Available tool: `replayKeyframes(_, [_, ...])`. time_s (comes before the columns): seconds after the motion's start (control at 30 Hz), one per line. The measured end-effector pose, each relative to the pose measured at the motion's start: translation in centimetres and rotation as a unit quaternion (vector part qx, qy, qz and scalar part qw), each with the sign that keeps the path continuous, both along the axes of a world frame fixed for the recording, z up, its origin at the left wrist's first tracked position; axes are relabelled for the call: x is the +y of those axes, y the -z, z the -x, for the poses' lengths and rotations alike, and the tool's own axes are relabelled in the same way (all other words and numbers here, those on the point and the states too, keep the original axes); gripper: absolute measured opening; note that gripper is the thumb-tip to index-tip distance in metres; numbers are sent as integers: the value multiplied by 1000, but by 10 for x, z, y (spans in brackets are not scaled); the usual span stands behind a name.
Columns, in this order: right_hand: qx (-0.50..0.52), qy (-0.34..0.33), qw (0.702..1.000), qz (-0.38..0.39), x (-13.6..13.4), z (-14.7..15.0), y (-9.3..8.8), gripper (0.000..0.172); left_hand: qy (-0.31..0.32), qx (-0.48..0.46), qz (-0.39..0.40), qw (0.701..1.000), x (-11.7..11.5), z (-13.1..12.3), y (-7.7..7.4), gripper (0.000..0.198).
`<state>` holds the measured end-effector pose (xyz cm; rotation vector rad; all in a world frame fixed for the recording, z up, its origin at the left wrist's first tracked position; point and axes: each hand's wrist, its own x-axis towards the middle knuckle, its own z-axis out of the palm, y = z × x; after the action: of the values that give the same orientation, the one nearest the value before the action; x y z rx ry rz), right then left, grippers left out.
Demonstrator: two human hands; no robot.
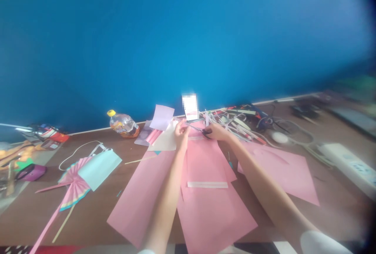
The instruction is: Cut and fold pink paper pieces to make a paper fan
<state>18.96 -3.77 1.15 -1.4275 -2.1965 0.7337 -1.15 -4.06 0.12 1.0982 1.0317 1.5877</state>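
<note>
Blue wall (188, 42) behind a brown desk (94, 199). Right hand (217, 132), fingers clamped on dark-handled scissors (206, 132), at the far end of pink paper (207, 164) lying mid-desk. Left hand (181, 130) just beside the scissors; cannot tell whether its fingers meet.

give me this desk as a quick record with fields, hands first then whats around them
right hand: holding scissors
left hand: beside the scissors' blades; grip unclear
between the forearms: overlapping pink sheets
left side: yellow-capped bottle, pleated pink fan
right side: tangle of paper strips, white power strip
back: lit screen before a blue wall
</note>
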Motion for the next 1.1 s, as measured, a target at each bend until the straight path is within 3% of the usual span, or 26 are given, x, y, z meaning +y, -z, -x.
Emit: replayKeyframes(1.1, [5,-2,1000,29,-6,-5,-14,34,9,12,-11,1000,0,-1,0,52])
